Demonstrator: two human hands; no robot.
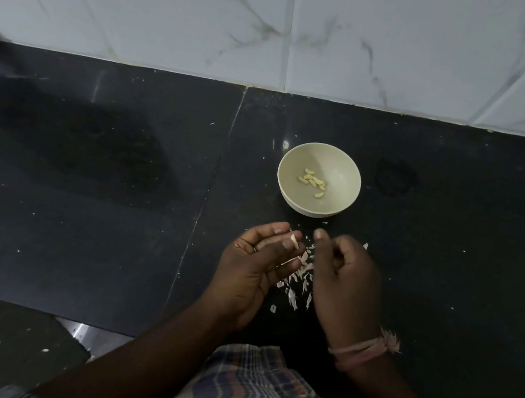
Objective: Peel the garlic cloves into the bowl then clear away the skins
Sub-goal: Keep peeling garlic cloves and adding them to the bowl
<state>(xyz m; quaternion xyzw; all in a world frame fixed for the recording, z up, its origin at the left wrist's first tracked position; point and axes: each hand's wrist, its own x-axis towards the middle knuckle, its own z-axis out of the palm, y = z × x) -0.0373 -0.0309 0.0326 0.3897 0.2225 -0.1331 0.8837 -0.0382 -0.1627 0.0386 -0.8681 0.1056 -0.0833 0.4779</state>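
Garlic clove pinched at left hand's fingers.

Left hand pinches a garlic clove near the bowl.

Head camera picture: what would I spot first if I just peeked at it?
Probably the pale bowl in the middle of the dark counter, with a few peeled garlic cloves inside it. Just in front of it, the left hand pinches a small clove at its fingertips, while the right hand is loosely curled beside it. White skins lie scattered on the counter between the hands.
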